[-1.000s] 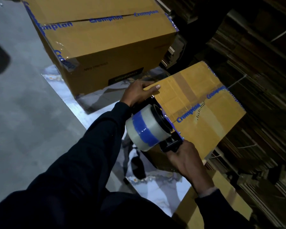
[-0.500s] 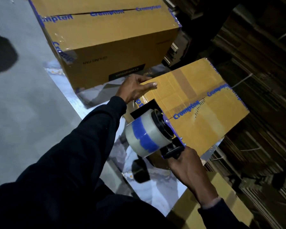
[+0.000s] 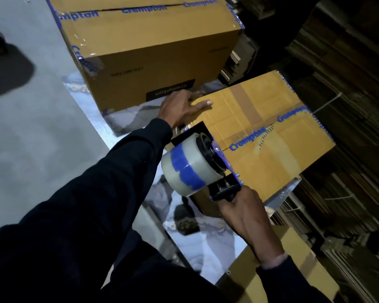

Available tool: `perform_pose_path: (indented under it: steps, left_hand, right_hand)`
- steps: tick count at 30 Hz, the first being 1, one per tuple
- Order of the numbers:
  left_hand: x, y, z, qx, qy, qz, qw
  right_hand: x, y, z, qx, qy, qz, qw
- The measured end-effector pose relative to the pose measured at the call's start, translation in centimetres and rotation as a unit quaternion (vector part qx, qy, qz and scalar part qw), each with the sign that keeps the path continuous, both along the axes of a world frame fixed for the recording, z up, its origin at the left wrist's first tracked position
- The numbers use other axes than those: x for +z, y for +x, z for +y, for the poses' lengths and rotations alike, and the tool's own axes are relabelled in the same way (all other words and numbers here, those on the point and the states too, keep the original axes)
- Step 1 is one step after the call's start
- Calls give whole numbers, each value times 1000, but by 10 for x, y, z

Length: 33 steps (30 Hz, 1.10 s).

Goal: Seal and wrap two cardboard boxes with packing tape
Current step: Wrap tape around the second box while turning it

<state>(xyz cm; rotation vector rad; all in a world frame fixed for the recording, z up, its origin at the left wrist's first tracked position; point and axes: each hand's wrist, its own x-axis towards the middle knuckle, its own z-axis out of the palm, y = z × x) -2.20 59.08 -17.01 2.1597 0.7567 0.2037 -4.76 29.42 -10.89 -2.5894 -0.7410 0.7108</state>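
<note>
The right hand (image 3: 243, 212) grips the handle of the tape gun (image 3: 206, 165), and the left hand (image 3: 184, 106) lies flat and open on the small box (image 3: 271, 132), which sits on the shiny table (image 3: 206, 241) near the big box (image 3: 153, 47). To tape well, I think the flat hand should press hard so the box stays put while the gun pulls straight. The boxes are rough brown card with slick blue-printed tape, and the roll is round and smooth.

warehouse packing area | concrete floor (image 3: 31, 132) | stacked flat cardboard (image 3: 348, 149) | branded cartons (image 3: 153, 47)
</note>
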Motion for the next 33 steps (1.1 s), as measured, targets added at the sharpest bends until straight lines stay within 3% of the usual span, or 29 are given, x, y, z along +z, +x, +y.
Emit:
perform_pose_path:
  steps: [7,15,21,23,25,29,33]
  left_hand:
    - [7,-3,-6,17,18,-11,1000]
    - [-6,-13,-29,135,153,-45,978]
    - [-4,1,2,113,-10,-102,988]
    - [-1,12,19,104,-24,-108,988]
    - [-1,26,33,95,18,-83,992]
    - [5,51,37,12,239,29,971]
    - [7,58,22,-22,242,73,967]
  right_hand:
    - [5,-9,-54,-19,7,18,1000]
    - [1,-15,-50,-20,-13,-30,999]
    - [3,-9,-13,-9,29,-29,999]
    - [-1,-2,7,-34,25,-33,999]
    - [-5,5,22,-53,13,-38,998]
    - [-3,9,26,-75,5,-34,997]
    - [-1,3,26,-69,19,-33,997]
